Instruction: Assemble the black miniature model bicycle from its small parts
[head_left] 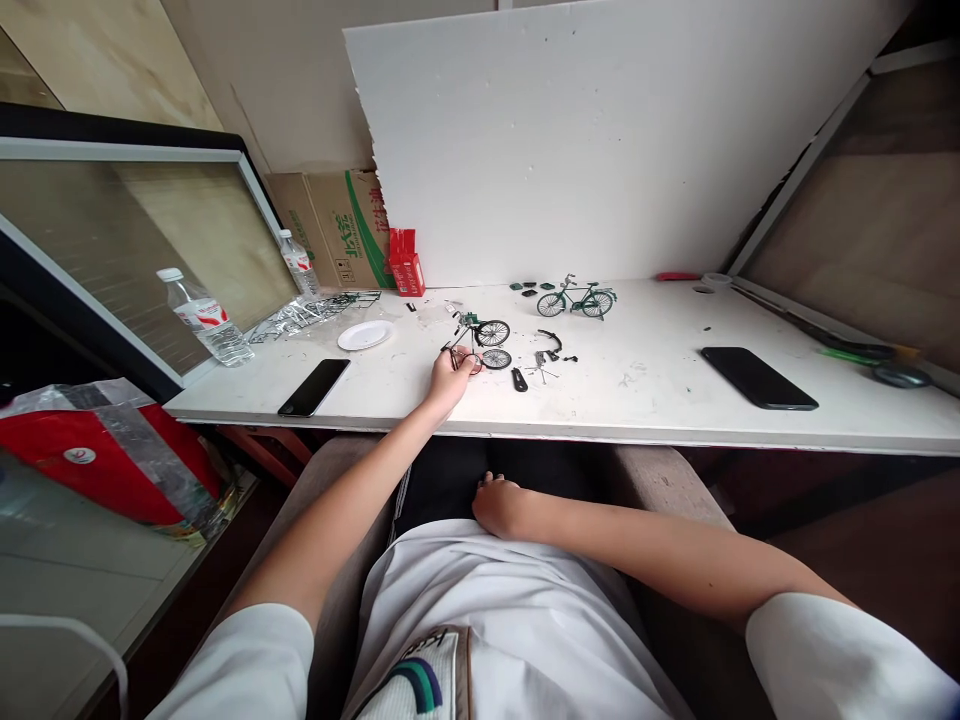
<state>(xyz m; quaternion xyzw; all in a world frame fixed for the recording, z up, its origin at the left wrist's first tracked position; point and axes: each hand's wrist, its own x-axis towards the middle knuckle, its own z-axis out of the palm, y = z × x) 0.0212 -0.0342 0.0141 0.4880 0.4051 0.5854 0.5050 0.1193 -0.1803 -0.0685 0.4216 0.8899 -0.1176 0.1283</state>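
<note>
At the table's front edge, my left hand [450, 380] is closed around the lower part of a partly built model bicycle [469, 320]. Its handlebar, a green piece and a spoked wheel [493, 333] show above the fingers. Another spoked wheel [496, 358] shows just right of the fingertips; whether it is attached I cannot tell. Something thin and red shows at the fingers, too small to name. My right hand [499, 505] rests in my lap with its fingers curled, and nothing shows in it. A complete green model bicycle [576, 298] stands farther back on the table.
Small black parts [551, 345] lie right of my left hand, including a dark oblong piece [520, 380]. Two phones, a black one at left [315, 387] and another at right [759, 377], flank the work. A white plate [365, 335], bottles [206, 318] and a red box [406, 263] stand leftward.
</note>
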